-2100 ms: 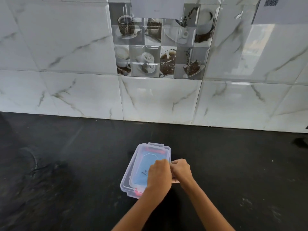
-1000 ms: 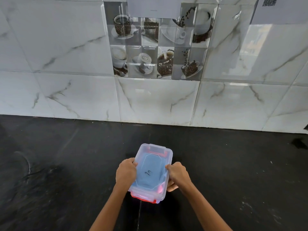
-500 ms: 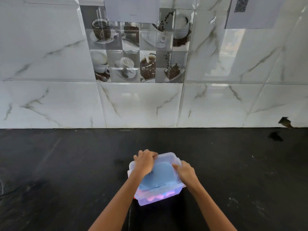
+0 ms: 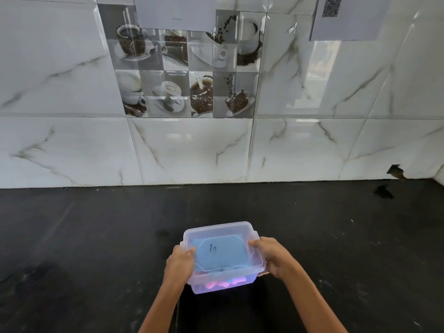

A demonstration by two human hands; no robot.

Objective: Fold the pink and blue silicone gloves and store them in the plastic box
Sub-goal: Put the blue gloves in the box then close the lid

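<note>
2 hands, left hand & right hand, gripping lidded plastic box, pink gloves prob. inside

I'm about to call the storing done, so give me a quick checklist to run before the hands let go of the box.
1. Gloves inside: ok. Pink and blue gloves show through the box front wall.
2. Lid on top: ok. The lid covers the box.
3. Side clips locked: cannot tell. The left hand and right hand hide both sides.
4. Nothing caught under the lid rim: cannot tell. The plastic is too cloudy.
5. Box resting on the counter: cannot tell. The box appears tilted, and its base is hard to see.
6. Both hands gripping: ok. One on each side.
</note>
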